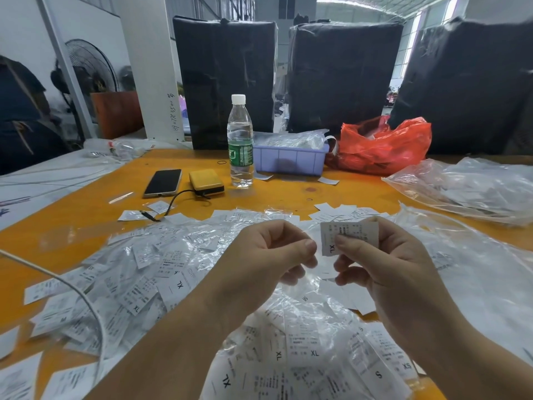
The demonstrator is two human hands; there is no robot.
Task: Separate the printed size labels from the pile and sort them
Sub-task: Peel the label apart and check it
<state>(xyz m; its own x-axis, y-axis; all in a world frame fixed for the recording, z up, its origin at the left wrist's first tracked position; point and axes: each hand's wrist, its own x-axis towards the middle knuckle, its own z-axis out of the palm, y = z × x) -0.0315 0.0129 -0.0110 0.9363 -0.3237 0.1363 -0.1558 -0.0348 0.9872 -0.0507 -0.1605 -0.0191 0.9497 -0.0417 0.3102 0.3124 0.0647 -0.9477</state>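
XL size label [347, 236]: pinched upright in right hand [386, 264], print facing the viewer, evidently for reading. Left hand [268, 255]: at nine o'clock beside it, fingers curled, holding nothing visible. Label pile [138, 284]: spread below across orange counter [86, 197].

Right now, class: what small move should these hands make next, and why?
Probably the right hand should lay its XL label with other XL labels; it pinches the label above the unsorted pile, size readable, while the left hand holds nothing.

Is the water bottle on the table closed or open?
Closed: the water bottle stands upright with its white cap on.
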